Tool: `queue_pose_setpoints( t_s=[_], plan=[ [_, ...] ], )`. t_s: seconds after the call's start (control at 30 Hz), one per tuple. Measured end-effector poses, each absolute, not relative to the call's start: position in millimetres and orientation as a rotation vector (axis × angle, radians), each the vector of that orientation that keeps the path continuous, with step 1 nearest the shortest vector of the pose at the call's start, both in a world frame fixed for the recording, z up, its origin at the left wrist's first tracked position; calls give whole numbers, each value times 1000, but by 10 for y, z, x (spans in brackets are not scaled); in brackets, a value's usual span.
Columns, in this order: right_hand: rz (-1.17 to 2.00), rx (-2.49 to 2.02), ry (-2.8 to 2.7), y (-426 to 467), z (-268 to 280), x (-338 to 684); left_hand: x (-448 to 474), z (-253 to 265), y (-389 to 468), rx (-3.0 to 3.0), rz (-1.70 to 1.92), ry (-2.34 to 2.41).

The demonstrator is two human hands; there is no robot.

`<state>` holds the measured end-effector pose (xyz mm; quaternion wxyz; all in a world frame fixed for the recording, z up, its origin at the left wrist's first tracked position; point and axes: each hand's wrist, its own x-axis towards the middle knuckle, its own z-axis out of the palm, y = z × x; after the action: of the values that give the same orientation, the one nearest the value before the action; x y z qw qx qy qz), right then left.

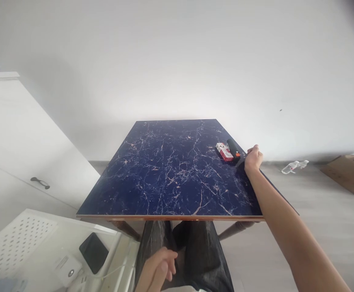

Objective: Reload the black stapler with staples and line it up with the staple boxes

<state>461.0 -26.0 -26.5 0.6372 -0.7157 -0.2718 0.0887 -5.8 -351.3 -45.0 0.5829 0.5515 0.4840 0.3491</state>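
Note:
My right hand (254,158) rests at the right edge of the blue marble-patterned table (177,174), its fingers curled into a loose fist with nothing visible in it. Just left of it lie a small red and white box (225,152) and a dark, rounded, elongated object (232,147) with an orange spot at its near end. These two sit side by side, apart from the hand. Below the table's front edge, my left hand (161,265) hovers over or rests on my lap, holding nothing, its fingers loosely bent and partly apart.
To the left stand a white cabinet (27,134) with a dark handle and a low white unit (104,231) bearing a black phone (93,252) and a white box (67,268). Clear plastic bottles (290,167) and a cardboard box (346,174) are on the floor at right. A wall is behind.

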Motion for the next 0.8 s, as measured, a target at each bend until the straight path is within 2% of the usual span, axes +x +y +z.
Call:
queue_pose_setpoints(
  t_s=[0.17, 0.23, 0.3, 0.4, 0.57, 0.8],
  plan=[
    [209, -1640, -622, -255, -270, 4605, 76, -167, -3108, 1301, 1159, 1105],
    [206, -1657, -631, -248, -282, 4611, 168, 11, -2864, 1288, 1410, 1173],
    [203, -1675, -652, -246, -290, 4615, 281, 189, -2522, 1198, 1692, 1203],
    [200, -1710, -693, -254, -291, 4607, 421, 424, -1830, 1093, 1882, 1064],
    [206, -1757, -760, -267, -299, 4592, 451, 549, -583, 1341, 1699, 1145],
    [175, -1857, -818, -217, -287, 4633, -58, 70, 309, 1862, 1488, 1816]
  ],
)
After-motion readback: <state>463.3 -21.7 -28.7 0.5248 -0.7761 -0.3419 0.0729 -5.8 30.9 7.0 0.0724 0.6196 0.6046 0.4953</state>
